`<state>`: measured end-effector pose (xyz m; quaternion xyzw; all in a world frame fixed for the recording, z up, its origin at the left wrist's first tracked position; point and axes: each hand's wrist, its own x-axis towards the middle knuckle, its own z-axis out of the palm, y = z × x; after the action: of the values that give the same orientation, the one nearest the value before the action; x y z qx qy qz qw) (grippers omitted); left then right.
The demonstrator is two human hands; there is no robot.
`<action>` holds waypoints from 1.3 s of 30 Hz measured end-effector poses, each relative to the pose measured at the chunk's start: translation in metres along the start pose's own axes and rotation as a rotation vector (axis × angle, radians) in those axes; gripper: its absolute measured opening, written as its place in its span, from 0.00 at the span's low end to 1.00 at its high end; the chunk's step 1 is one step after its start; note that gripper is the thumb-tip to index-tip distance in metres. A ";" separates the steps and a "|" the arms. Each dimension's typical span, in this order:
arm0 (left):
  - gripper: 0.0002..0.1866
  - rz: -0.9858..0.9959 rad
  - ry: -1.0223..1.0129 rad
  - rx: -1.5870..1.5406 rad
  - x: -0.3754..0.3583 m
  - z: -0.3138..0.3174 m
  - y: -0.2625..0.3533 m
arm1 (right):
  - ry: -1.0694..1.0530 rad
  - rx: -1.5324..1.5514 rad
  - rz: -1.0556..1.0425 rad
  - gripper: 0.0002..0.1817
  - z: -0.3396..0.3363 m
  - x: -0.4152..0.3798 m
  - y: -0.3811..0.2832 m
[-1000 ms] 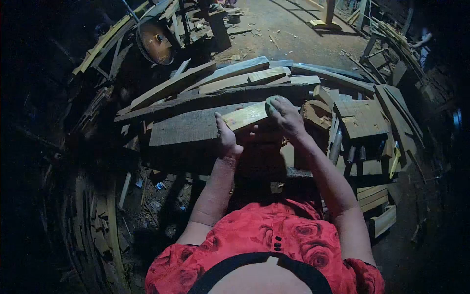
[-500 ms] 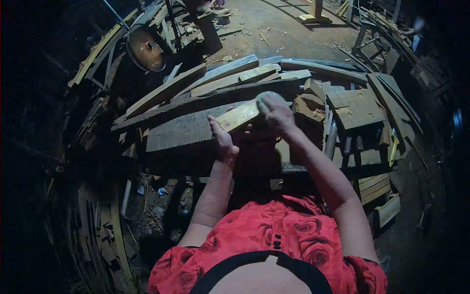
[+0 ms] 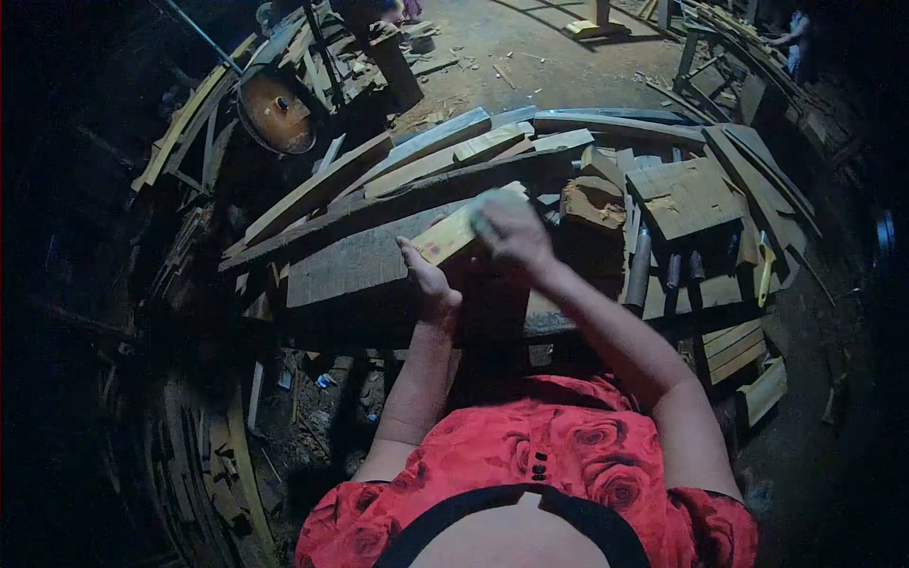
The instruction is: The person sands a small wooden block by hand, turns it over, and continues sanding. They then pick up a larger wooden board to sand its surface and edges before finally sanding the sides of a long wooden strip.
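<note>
My left hand [image 3: 431, 284] is closed around the near end of a pale wooden block [image 3: 443, 240], with the thumb along its side. The block is held tilted above the workbench, its broad face turned up. Pressed to the far part of that face, my right hand [image 3: 519, 239] grips a pale greenish pad [image 3: 492, 204]. Motion blurs the pad, so its exact kind does not show. Just beyond both hands lies a thick dark plank [image 3: 341, 257] on the bench.
Several long boards [image 3: 322, 186] lie across the back of the bench. To the right are a hollowed wood piece [image 3: 594, 202], a square board [image 3: 686, 197], chisel-like handles [image 3: 674, 271] and a yellow-handled tool [image 3: 765, 270]. A rusty round metal pan [image 3: 275, 112] stands at the far left.
My right hand and the pad have moved left and slightly down along the block towards my left hand. The left hand keeps its hold. The camera view has shifted a little.
</note>
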<state>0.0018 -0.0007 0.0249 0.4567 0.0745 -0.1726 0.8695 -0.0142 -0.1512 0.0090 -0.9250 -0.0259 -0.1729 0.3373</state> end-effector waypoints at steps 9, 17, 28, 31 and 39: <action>0.35 0.041 0.041 0.029 -0.016 0.016 0.006 | 0.336 -0.133 -0.262 0.15 0.013 -0.001 0.043; 0.32 0.173 -0.109 -0.233 0.032 -0.053 -0.039 | 0.096 0.197 -0.302 0.20 0.025 -0.019 -0.040; 0.36 0.299 -0.253 0.009 0.007 -0.021 -0.021 | 0.232 0.149 -0.364 0.19 0.035 -0.029 -0.039; 0.35 0.110 -0.554 -0.336 0.005 -0.023 -0.017 | 0.121 0.167 -0.391 0.23 0.024 -0.030 -0.022; 0.37 0.196 -0.097 0.069 -0.002 -0.004 -0.012 | 0.083 0.004 -0.136 0.20 0.024 -0.008 0.005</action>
<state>-0.0043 -0.0030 0.0143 0.4824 -0.0184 -0.1112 0.8687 -0.0131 -0.1389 -0.0138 -0.9124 -0.0749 -0.2335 0.3276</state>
